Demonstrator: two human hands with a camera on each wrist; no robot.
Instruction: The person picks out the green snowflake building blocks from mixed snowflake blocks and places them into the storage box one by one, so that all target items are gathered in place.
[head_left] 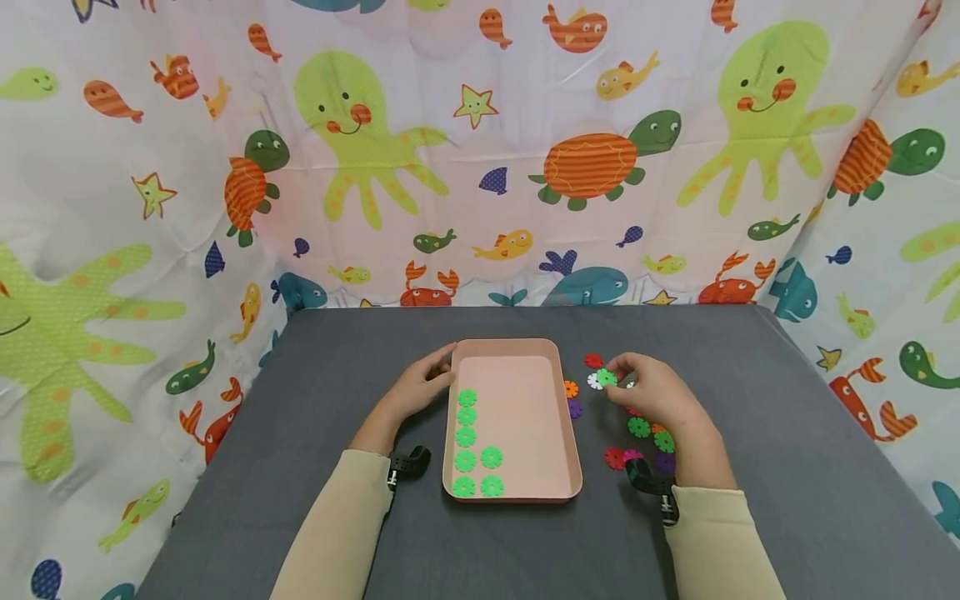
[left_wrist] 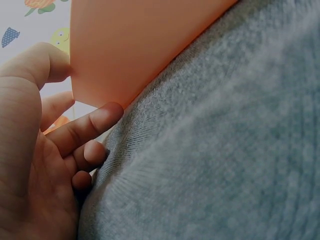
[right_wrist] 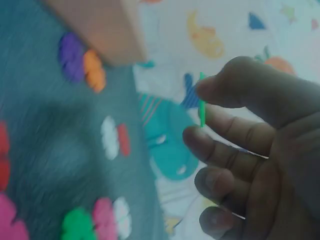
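Observation:
A pink tray stands on the table, with several green flower-shaped discs lined up along its left side. My left hand rests beside the tray's far left corner. In the left wrist view, its thumb and fingertips touch the tray's rim and outer wall. To the right of the tray, my right hand pinches another green flower-shaped disc between thumb and fingers. The right wrist view catches that disc edge-on, a thin green line raised above the table; the other fingers curl loosely below.
Loose flower discs lie right of the tray: an orange one, a purple one, a red one and several more under and near my right hand. A grey cloth covers the table. Behind hangs a sea-animal curtain.

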